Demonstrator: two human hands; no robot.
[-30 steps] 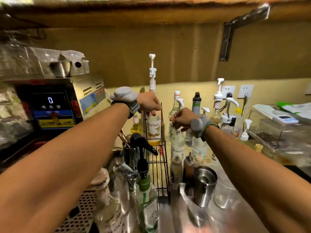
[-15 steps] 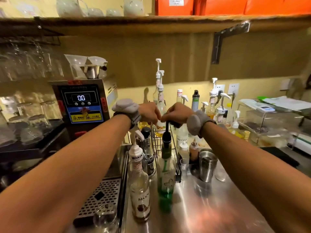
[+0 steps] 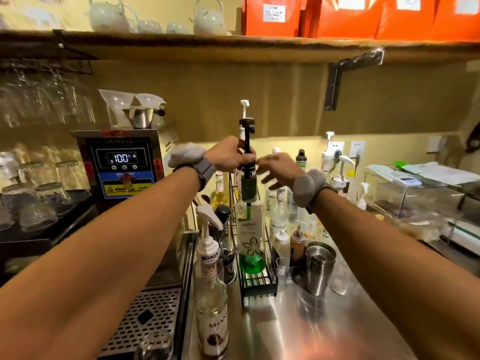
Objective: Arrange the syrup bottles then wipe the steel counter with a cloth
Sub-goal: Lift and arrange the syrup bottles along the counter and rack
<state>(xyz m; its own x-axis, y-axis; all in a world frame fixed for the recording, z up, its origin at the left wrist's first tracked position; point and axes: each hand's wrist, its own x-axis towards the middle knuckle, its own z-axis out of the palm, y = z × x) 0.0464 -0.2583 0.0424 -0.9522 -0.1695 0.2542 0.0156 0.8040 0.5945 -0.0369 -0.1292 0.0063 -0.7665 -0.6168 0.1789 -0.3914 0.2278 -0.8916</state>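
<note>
A green syrup bottle (image 3: pixel 250 237) with a white label and a black pump stands upright in a black wire rack (image 3: pixel 257 284) on the steel counter (image 3: pixel 306 331). My left hand (image 3: pixel 230 154) grips the bottle's black pump neck. Just to the right of that neck, my right hand (image 3: pixel 280 168) hovers with fingers spread and holds nothing. A brown Monin bottle (image 3: pixel 211 302) with a white pump stands on the counter in front of the rack, to its left. Several more pump bottles (image 3: pixel 279 211) crowd the back of the counter.
A steel shaker cup (image 3: pixel 320 266) and a small glass (image 3: pixel 282 268) stand right of the rack. A perforated drip tray (image 3: pixel 153 318) and a machine with a lit display (image 3: pixel 122 165) sit at left. A clear box (image 3: pixel 407 196) is at right. A shelf runs overhead.
The view has tilted up. My left hand has shifted onto the green bottle's pump neck, and my right hand has let go of it and opened.
</note>
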